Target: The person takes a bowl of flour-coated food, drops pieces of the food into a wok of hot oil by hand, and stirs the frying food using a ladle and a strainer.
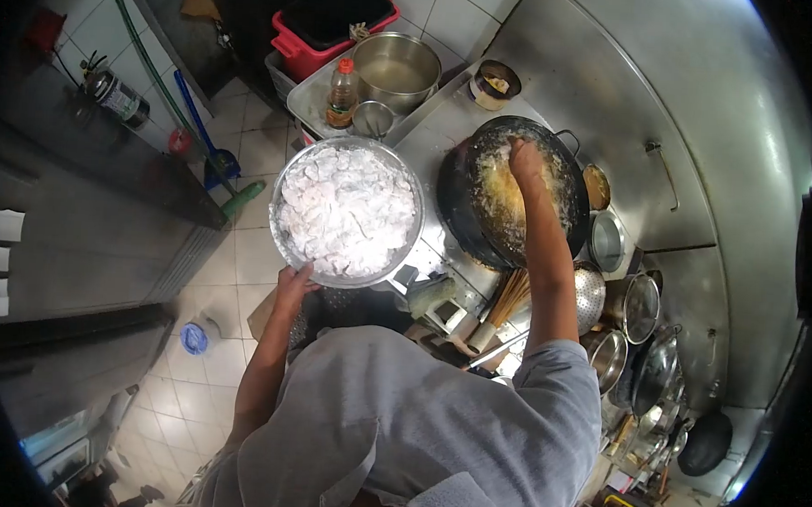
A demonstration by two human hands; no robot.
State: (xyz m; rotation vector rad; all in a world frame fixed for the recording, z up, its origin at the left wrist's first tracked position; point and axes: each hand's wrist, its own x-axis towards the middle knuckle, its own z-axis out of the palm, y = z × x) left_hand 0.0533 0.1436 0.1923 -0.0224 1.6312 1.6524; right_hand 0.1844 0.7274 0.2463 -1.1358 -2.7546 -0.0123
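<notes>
The left hand (pixel 294 287) pinches the basin (pixel 418 222) rim, likely steadying it; the right hand (pixel 525 161), above the wok (pixel 458 201), hides its grip.

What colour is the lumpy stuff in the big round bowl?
The lumpy stuff is white; it shows best in the head view.

- Floored left of the counter (pixel 424 146) in pale tiles (pixel 252 247).
- Walled beyond its far edge in white tiles (pixel 462 7).
- Clad along its right edge in shiny metal panels (pixel 634 109).
- Lined far left with dark metal cabinets (pixel 89 240).
- Lit brightly, with glare across the panels.
</notes>
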